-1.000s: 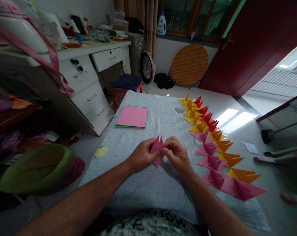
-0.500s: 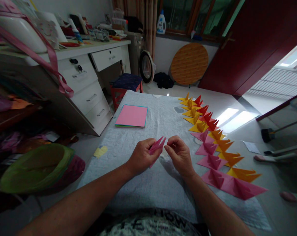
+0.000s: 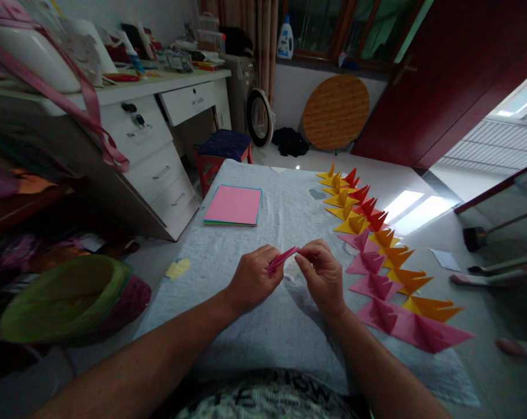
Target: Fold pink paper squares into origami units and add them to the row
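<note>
Between my hands is a folded pink origami paper crane (image 3: 284, 258), seen nearly edge-on as a narrow pointed piece. My left hand (image 3: 255, 276) is closed around its near end, and part of the paper is hidden in the fingers. At the other end, my right hand (image 3: 322, 273) pinches the pointed tip between thumb and forefinger. To the right of my hands, pink paper cranes (image 3: 379, 286) stand in a row with yellow cranes (image 3: 342, 201), orange cranes (image 3: 409, 279) and red cranes (image 3: 368, 208). Square folding paper (image 3: 234, 205) lies stacked beyond my left hand, pink on top.
A pale cloth (image 3: 285, 198) covers the table under my hands. Left of it are a white desk (image 3: 150, 139) with drawers and a green-rimmed basket (image 3: 67, 299). Beyond the table stand a stool (image 3: 223, 145) and a round wooden tabletop (image 3: 337, 112).
The pink crane has turned from showing two spread points to lying nearly edge-on. My right fingertips, apart from it before, have moved left onto its tip.
</note>
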Demonstrator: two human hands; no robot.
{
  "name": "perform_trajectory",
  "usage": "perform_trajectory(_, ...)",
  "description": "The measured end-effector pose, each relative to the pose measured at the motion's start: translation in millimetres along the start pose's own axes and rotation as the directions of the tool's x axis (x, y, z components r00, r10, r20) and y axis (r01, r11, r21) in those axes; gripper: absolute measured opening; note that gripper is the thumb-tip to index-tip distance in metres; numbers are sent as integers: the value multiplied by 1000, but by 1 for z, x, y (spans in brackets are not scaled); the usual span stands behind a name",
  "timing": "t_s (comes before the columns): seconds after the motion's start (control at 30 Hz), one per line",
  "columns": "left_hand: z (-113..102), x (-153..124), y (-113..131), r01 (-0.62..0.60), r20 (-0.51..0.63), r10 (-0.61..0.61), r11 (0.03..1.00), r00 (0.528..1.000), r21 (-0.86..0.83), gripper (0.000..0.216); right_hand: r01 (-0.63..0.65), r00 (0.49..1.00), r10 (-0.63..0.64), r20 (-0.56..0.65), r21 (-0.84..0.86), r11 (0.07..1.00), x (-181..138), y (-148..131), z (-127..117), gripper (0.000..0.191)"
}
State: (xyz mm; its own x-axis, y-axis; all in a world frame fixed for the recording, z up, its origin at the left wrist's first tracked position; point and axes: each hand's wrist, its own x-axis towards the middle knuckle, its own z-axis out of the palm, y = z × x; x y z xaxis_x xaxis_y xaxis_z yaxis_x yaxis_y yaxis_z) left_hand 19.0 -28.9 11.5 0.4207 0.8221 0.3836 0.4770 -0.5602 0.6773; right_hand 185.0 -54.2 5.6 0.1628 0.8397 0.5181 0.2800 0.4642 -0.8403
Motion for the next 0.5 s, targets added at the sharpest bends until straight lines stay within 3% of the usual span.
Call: perform_trajectory(0.5,4,0,-4,-48,6,48,999,999,16,23,62,998,-62,-1,-72,995,1,-6,-2,7)
